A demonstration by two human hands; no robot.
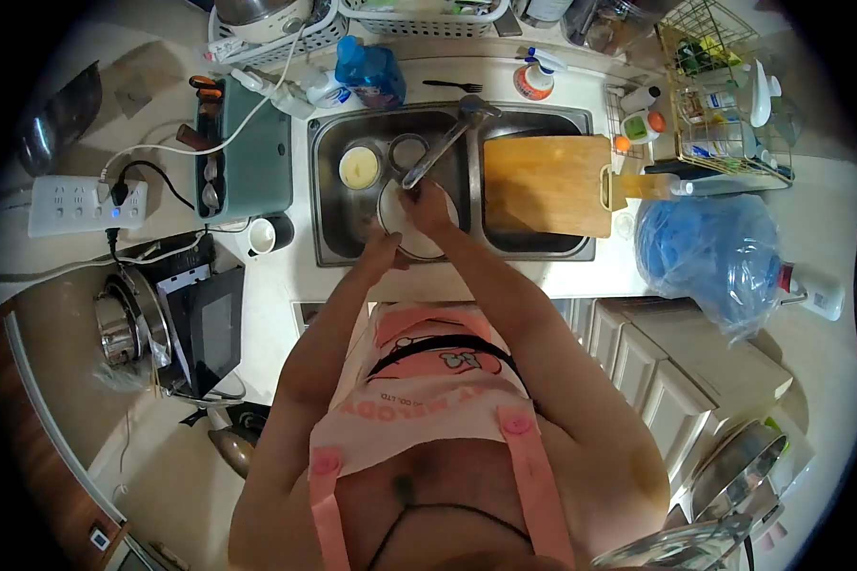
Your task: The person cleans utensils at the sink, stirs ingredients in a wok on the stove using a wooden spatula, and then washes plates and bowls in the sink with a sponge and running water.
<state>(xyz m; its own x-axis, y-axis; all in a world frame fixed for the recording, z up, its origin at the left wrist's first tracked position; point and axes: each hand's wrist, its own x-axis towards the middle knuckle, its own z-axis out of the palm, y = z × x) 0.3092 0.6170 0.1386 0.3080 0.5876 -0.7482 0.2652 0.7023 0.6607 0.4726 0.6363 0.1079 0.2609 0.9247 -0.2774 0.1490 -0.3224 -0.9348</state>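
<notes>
Under the faucet (438, 152), a white round dish (421, 244) is held over the left basin of the steel sink (338, 228). My left hand (382, 251) grips its lower left edge, fingers wrapped at the rim. My right hand (427, 209) is over the dish's inner side, its fingers curled together just below the spout; whatever they may hold is too small to make out. A pale yellow round container (359, 168) sits in the basin's upper left, with a clear round glass or bowl (408, 153) to its right.
A wooden cutting board (548, 186) covers much of the right basin. Behind the sink stand a blue bottle (371, 74), a black fork (452, 86) and a spray bottle (534, 78). A white mug (263, 236) is at left, a bagged blue water jug (709, 247) at right.
</notes>
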